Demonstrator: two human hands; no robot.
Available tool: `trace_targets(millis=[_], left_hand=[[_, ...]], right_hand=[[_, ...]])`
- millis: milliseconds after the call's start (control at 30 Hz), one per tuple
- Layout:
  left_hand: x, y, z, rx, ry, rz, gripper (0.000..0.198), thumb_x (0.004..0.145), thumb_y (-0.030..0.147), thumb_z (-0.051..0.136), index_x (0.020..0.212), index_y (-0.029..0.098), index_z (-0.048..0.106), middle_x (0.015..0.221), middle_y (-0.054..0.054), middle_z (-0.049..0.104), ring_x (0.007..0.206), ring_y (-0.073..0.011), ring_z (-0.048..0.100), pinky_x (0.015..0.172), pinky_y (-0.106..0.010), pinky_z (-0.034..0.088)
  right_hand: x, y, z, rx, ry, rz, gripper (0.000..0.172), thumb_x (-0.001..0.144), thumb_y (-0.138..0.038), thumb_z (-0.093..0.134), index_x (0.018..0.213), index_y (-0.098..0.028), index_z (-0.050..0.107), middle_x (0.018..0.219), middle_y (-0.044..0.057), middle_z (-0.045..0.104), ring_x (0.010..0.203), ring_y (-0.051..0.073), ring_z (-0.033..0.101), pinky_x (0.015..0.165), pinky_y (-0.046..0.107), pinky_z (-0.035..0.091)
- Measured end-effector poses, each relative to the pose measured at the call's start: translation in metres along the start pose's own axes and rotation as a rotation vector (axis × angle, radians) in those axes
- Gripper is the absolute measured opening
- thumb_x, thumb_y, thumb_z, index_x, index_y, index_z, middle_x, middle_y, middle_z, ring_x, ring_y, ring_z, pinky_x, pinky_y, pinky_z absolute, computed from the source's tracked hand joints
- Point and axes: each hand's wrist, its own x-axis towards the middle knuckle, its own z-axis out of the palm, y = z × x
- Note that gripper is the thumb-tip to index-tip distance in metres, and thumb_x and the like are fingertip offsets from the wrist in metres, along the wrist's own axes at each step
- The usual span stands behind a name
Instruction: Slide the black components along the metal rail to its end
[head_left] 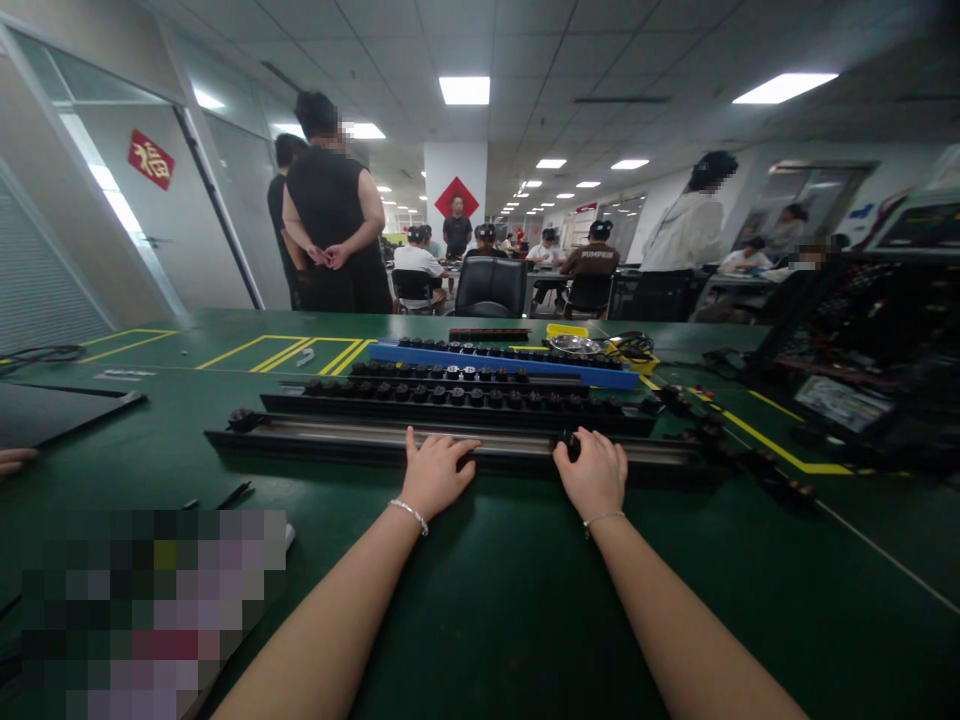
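Note:
A long black channel (pixel 352 432) with a pale strip along its inside lies crosswise before me. My left hand (pixel 439 470) rests on its near edge, fingers spread and holding nothing. Farther right, my right hand (pixel 596 475) curls over the same channel, thumb and forefinger around a small black part (pixel 568 441) whose exact kind I cannot make out. Another small black part (pixel 241 420) sits at the channel's left end. Just behind stands a black rail (pixel 330 402) filled with a row of round black pieces.
Behind the rails lies a blue rail (pixel 390 352), with a metal dish (pixel 574 344) and yellow tray (pixel 566 330) beyond. Black parts (pixel 776 475) trail off at right, near a dark equipment rack (pixel 862 330). Another person's fingers (pixel 16 458) show at the left edge.

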Motion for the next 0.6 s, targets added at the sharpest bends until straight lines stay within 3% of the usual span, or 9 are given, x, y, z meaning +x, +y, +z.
trace_targets(millis=[600], left_hand=[[0.0003,-0.0026,0.0018,-0.029,0.017,0.027,0.033,0.088,0.04,0.047,0.118,0.038,0.061,0.101,-0.001,0.069,0.107,-0.0231,0.056,0.11,-0.064,-0.001]], right_hand=[[0.0032,0.0069,-0.0049,-0.006,0.005,0.043,0.043,0.084,-0.036,0.041,0.11,-0.009,0.063,0.116,0.015,0.063,0.117,0.025,0.048,0.107,0.043,0.023]])
